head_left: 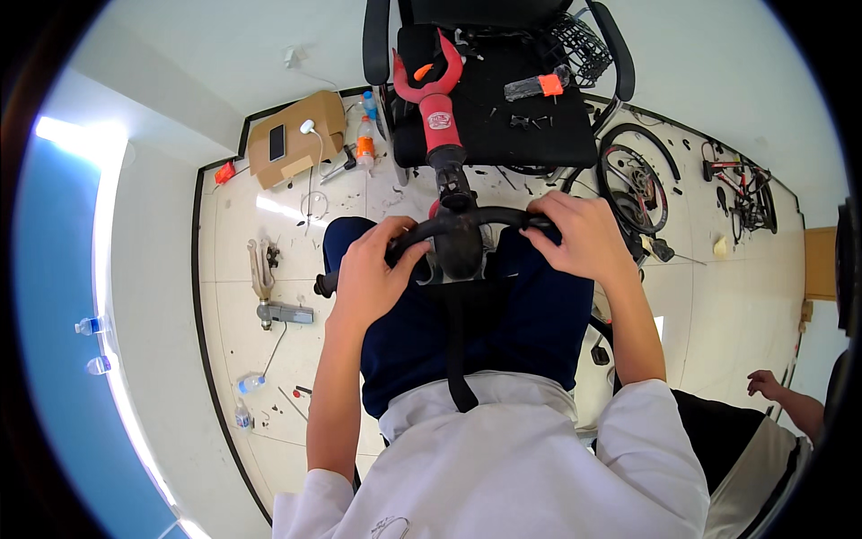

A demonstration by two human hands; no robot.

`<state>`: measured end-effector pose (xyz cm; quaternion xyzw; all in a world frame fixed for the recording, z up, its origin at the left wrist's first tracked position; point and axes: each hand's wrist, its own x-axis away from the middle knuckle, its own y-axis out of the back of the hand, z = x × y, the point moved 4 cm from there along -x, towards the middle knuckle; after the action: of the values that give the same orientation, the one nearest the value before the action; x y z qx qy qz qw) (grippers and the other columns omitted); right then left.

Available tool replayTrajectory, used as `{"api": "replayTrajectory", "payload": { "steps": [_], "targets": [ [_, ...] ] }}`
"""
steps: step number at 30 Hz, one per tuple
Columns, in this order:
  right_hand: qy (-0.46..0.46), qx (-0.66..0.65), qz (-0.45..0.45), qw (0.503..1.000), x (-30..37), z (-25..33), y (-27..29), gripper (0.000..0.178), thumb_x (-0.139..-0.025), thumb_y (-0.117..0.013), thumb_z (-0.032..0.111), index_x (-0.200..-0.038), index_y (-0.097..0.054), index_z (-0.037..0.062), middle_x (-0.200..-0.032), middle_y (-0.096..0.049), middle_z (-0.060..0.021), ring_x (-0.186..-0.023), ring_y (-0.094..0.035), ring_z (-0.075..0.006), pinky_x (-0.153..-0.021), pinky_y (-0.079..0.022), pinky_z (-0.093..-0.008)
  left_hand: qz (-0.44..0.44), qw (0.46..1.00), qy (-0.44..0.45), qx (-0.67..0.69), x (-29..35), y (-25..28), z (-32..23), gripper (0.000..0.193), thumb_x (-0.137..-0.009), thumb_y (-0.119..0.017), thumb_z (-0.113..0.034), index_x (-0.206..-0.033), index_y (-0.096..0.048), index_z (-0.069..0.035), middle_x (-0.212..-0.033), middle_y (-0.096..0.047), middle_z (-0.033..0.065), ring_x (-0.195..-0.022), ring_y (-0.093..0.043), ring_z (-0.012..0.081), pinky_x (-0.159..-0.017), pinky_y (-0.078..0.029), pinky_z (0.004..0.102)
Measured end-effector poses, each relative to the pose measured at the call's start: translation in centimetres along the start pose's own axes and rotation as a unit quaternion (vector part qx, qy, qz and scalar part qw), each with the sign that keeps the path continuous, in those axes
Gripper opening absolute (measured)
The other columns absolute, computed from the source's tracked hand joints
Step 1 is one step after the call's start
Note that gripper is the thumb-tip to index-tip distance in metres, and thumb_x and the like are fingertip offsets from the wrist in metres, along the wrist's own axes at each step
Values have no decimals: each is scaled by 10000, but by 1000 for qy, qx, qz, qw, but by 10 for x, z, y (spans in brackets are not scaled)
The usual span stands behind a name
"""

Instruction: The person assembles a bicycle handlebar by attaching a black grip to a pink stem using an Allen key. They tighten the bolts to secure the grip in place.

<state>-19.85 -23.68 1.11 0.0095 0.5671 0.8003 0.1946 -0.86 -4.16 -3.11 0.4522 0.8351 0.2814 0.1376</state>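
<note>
Across my lap lies a black curved handlebar (503, 216), joined at its middle to a red fork (440, 117) that points away from me. The fork's two prongs reach over the seat of a black chair (512, 126). My left hand (373, 274) is closed round the bar's left side, near a black grip end (325, 285). On the right side of the bar, my right hand (579, 235) pinches it with thumb and fingers. A rounded black part (460, 251) sits at the centre between my hands, and a black strap (460, 359) hangs toward my waist.
The chair seat bears a black basket (579, 49), an orange-and-black piece (539, 85) and small screws. Left on the floor lie a hammer (283, 313), bottles and cardboard (296, 139) with a phone. Bicycle wheels (637, 175) stand at right; another person's hand (765, 384) shows there.
</note>
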Motion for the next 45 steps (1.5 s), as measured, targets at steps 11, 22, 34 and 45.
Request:
{"api": "replayTrajectory", "payload": {
  "steps": [11,22,34,45],
  "targets": [
    [-9,-33,-2,999,15,-16,-28,236,-734,-773,207,-902,-664,82,-830,-626,-59,-690,-653,-288,-592,-512,-386,35,998,-35,36,5,-22,16,287,-815,-787,-65,-1047,-631,1,-879,-666,134,-772,-647,242,-739,-508,316],
    [-14,17,-50,999,-3,-47,-50,278,-710,-781,247,-916,-668,99,-902,-636,-2,-727,-655,-236,-580,-505,-353,-31,997,-60,-26,-28,-34,19,277,-807,-781,-38,-1031,-624,1,-963,-663,143,-862,-660,305,-774,-508,335],
    [10,21,-30,999,-5,-55,-47,328,-751,-797,375,-897,-692,101,-855,-641,1,-710,-654,-228,-576,-494,-354,10,999,-33,-16,-33,-41,31,287,-875,-751,-127,-1104,-620,-13,-949,-697,167,-837,-664,297,-787,-509,331],
    [22,45,-33,998,-4,-49,-37,317,-750,-785,390,-837,-701,97,-768,-618,-17,-703,-656,-226,-571,-494,-351,28,997,-33,-67,-27,-44,24,380,-941,-676,-117,-1301,-588,-32,-907,-682,123,-760,-607,183,-746,-484,311]
  ]
}}
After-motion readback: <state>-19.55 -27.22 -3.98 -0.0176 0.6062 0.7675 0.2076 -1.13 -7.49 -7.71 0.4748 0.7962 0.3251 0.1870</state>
